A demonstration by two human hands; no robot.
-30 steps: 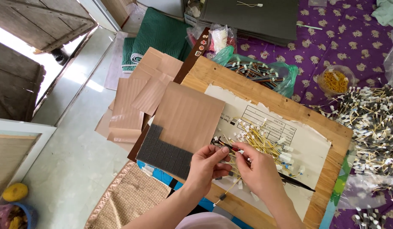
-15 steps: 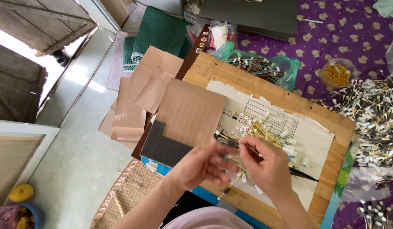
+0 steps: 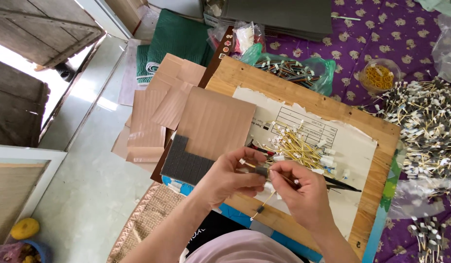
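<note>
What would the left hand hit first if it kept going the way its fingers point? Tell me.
The left hand points right, at the right hand. Its fingertips already almost meet the right hand's around a thin yellow wire, so it would meet that wire and hand first; depth is unclear.

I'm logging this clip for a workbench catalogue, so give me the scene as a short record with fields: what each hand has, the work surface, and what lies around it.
left hand: left hand pinches a thin yellow wire with a small dark piece on it
right hand: right hand grips the same wire from the other side
work surface: wooden board with a torn paper sheet on it
on the sheet: loose bunch of yellow wires with white ends
left of board: cardboard pieces, dark foam pad
right of board: big pile of finished wires on purple cloth
</note>
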